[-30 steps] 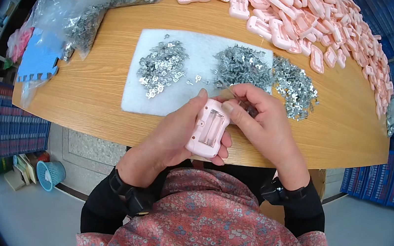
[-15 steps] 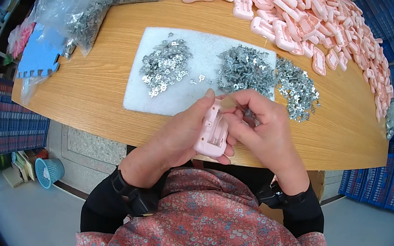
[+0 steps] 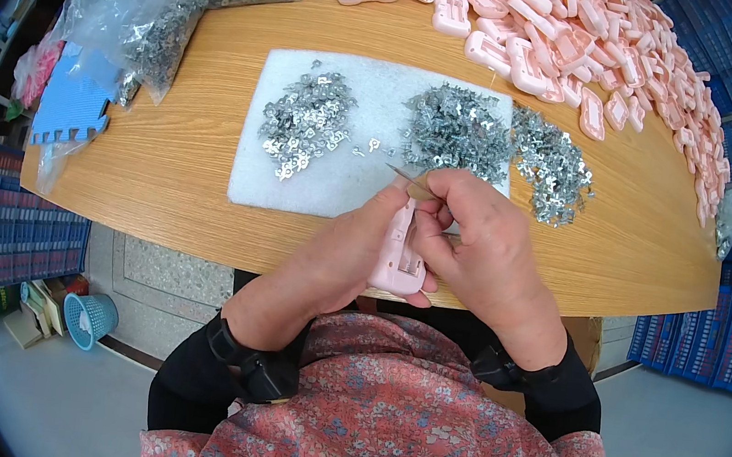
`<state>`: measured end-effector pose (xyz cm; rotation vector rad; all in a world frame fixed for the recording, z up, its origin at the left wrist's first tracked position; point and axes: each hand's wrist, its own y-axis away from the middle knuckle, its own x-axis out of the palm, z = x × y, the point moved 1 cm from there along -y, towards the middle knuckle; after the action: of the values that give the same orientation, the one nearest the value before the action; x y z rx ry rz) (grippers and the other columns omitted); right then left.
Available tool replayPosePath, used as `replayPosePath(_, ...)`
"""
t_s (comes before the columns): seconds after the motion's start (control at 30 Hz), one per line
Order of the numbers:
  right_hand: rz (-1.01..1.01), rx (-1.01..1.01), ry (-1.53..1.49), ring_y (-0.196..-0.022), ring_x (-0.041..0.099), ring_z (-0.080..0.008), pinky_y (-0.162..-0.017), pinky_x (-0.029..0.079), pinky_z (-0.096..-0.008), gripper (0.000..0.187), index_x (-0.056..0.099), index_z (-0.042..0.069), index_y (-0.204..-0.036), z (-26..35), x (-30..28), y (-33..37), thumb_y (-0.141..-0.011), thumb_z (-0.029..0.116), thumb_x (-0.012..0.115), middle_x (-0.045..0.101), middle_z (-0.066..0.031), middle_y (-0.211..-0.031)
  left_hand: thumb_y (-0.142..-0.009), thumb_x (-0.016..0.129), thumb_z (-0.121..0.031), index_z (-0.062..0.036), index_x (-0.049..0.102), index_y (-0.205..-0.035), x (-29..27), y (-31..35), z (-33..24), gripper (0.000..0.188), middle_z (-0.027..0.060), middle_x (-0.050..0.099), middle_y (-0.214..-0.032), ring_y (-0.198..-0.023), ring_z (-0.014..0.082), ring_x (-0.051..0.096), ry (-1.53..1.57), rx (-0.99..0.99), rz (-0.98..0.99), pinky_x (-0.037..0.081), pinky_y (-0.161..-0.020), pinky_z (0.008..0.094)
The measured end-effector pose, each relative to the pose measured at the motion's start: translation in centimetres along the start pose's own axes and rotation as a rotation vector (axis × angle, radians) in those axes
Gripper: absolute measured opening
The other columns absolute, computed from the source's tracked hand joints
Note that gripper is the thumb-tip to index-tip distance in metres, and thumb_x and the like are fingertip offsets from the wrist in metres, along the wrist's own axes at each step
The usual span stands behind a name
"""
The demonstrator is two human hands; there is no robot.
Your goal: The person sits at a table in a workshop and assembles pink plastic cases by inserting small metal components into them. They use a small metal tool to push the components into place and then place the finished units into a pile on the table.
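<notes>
My left hand (image 3: 340,248) is wrapped round a pink plastic shell (image 3: 397,274) with an open battery compartment, holding it tilted above the table's near edge. My right hand (image 3: 485,235) is closed in a pinch at the shell's upper end. From its fingertips a thin pointed tool (image 3: 402,176) sticks out to the left, with a tan part beside the fingers. What the tool is exactly, and whether a small metal piece is also in the pinch, I cannot make out. Just beyond the hands are small metal contact pieces in a left pile (image 3: 306,119) and a middle pile (image 3: 458,130).
Both piles lie on a white foam sheet (image 3: 252,181). Another metal pile (image 3: 553,175) sits to its right, partly on bare wood. Pink shells (image 3: 593,46) are heaped along the far right. At the far left are plastic bags of metal parts (image 3: 164,45) and a blue foam mat (image 3: 72,111).
My right hand has turned and shifted slightly, so the tool's tip now points left past the shell. The shell has tilted a little in my left hand, and its top is more covered.
</notes>
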<state>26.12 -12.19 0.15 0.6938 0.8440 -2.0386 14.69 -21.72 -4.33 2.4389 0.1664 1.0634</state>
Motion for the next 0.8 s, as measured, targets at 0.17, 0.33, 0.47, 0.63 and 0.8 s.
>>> replayPosePath(0.17, 0.081, 0.106, -0.083, -0.072, 0.063, -0.0297, -0.063, 0.051, -0.0383, 0.023, 0.057, 0.004, -0.097, -0.3, -0.4, -0.3, -0.077, 0.002, 0.067, 0.060, -0.0111, -0.078, -0.105, 0.019, -0.045, -0.0001, 0.054, -0.115, 0.1, 0.3, -0.5, 0.058, 0.0155, 0.066, -0.088, -0.072, 0.0283, 0.069, 0.016, -0.001, -0.006, 0.061, -0.061, 0.0430)
replayPosePath(0.33, 0.102, 0.134, -0.092, -0.072, 0.063, -0.0299, -0.063, 0.051, -0.0385, 0.021, 0.056, 0.004, -0.096, 0.0, -0.7, -0.5, -0.078, 0.003, 0.066, 0.060, -0.0110, -0.077, -0.105, 0.020, -0.047, -0.0003, 0.056, -0.114, -0.4, 0.2, -0.3, 0.059, 0.0148, 0.066, -0.089, -0.072, 0.0281, 0.069, 0.037, 0.011, 0.050, 0.061, -0.061, 0.0435)
replayPosePath(0.47, 0.085, 0.086, -0.089, -0.071, 0.063, -0.0278, -0.064, 0.051, -0.0368, 0.021, 0.057, 0.004, -0.098, 0.1, -0.2, -0.3, -0.080, 0.004, 0.067, 0.060, -0.0111, -0.077, -0.105, 0.020, -0.049, -0.0007, 0.056, -0.114, -0.2, 0.1, -0.3, 0.061, 0.0146, 0.066, -0.088, -0.071, 0.0283, 0.070, 0.056, -0.001, 0.018, 0.061, -0.062, 0.0437)
replayPosePath(0.63, 0.035, 0.222, -0.273, -0.071, 0.063, -0.0138, -0.064, 0.051, -0.0291, 0.021, 0.059, 0.003, -0.104, -0.4, -0.7, 0.0, -0.086, 0.010, 0.069, 0.064, -0.0078, -0.081, -0.105, 0.021, -0.052, -0.0028, 0.047, -0.129, -1.0, 0.0, -0.2, 0.060, 0.0155, 0.066, -0.085, -0.071, 0.0277, 0.069, 0.126, 0.007, 0.091, 0.060, -0.065, 0.0409)
replayPosePath(0.8, 0.115, 0.443, -0.760, -0.076, 0.059, -0.0036, -0.066, 0.048, -0.0222, 0.021, 0.058, 0.001, -0.110, -1.7, -0.5, -0.1, -0.095, 0.013, 0.064, 0.067, -0.0032, -0.089, -0.106, 0.019, -0.048, -0.0037, 0.039, -0.139, -0.6, 0.4, -0.9, 0.059, 0.0172, 0.067, -0.086, -0.073, 0.0279, 0.070, 0.090, 0.073, 0.169, 0.060, -0.068, 0.0384)
